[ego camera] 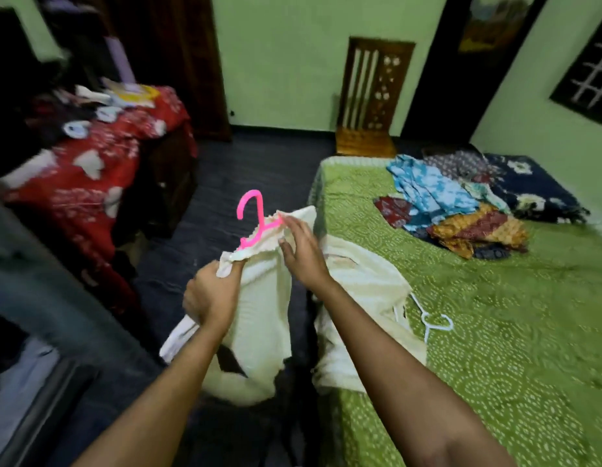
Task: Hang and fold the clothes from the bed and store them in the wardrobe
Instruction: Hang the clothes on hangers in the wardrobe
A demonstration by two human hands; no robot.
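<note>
cream fabric fills the lower centre of the frame: a pale cream garment hangs on a bright pink plastic hanger, whose hook stands up just above centre. the left hand grips one shoulder of it with curled fingers; the right hand, fingers straight and relaxed, touches the other shoulder. just to the right, a second cream garment lies on the green patterned bed beside a thin white hanger. further back, a pile of coloured clothes sits toward the upper right.
</note>
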